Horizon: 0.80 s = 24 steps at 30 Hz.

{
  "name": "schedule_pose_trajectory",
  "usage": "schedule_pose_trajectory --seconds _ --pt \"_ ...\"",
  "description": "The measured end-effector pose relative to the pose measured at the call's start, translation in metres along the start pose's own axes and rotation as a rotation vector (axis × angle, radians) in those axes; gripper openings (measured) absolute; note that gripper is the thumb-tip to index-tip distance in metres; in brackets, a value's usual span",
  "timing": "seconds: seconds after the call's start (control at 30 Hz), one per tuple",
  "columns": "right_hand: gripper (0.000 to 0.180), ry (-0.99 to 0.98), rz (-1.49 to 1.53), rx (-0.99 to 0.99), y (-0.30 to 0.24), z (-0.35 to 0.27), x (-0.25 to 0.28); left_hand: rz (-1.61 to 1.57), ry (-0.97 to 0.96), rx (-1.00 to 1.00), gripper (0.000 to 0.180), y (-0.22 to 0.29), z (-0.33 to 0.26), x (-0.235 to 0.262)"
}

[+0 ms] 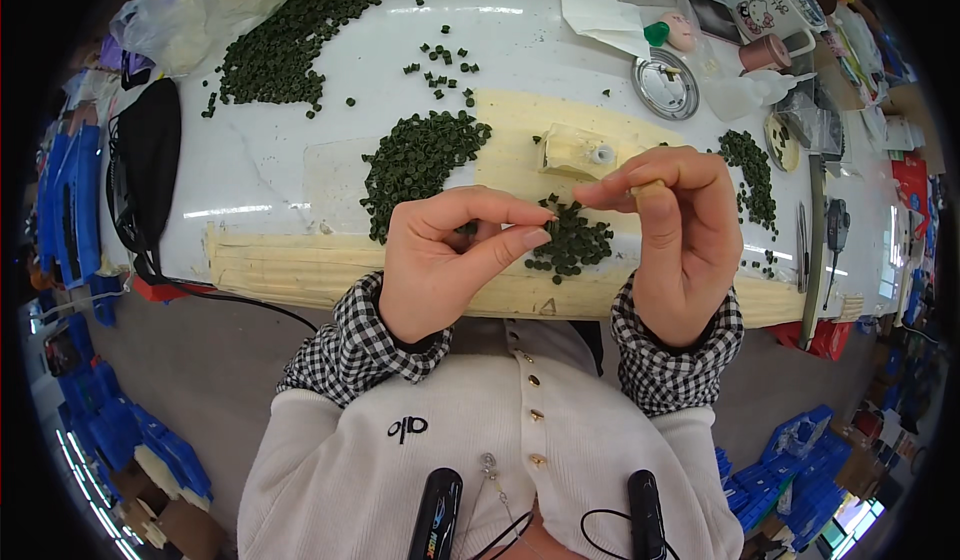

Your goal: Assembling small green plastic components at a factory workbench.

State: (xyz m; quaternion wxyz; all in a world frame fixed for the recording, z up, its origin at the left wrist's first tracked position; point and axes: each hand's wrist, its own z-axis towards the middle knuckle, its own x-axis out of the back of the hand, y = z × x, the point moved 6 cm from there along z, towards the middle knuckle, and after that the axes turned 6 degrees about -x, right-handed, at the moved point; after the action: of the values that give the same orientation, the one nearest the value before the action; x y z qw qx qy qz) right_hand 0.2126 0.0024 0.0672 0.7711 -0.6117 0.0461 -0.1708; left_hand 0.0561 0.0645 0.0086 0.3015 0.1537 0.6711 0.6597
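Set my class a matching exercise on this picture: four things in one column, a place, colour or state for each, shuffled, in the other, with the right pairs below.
Things:
1. Left hand
2. Small pieces
3. Round metal dish
4. Handheld radio

Descriptions:
A. Silver and shiny
B. Black, near the right end of the white table
C. Bent into a pinch
D. Dark green, in several heaps

Right pairs: 1-C, 2-D, 3-A, 4-B

Bright light | glare streaks on white tabletop [245,150] | edges fisheye-bent, corners black
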Motion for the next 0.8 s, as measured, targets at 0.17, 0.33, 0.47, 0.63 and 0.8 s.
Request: schedule_pose_trajectory --seconds 0.17,0.33,0.47,0.63,0.8 --pt "0.007 0.275 -0.487 0.159 0.002 0.011 0.017 0.033 0.011 -0.007 0.014 0.0 0.0 0.001" --pt "0.01 0.205 -0.766 0.198 0.014 0.017 0.011 -0.019 0.035 0.012 0.014 -0.003 0.0 0.002" --pt "0.018 0.232 -0.807 0.157 0.013 0.013 0.012 -0.022 0.036 0.05 0.014 -0.007 0.0 0.004" --pt "0.024 0.158 -0.531 0.137 -0.003 -0.009 0.007 -0.121 0.05 0.084 0.015 -0.006 0.0 0.001" --pt "0.021 0.037 -0.281 0.073 0.007 -0.018 -0.011 -0.147 0.02 0.086 0.015 -0.006 -0.001 -0.002"
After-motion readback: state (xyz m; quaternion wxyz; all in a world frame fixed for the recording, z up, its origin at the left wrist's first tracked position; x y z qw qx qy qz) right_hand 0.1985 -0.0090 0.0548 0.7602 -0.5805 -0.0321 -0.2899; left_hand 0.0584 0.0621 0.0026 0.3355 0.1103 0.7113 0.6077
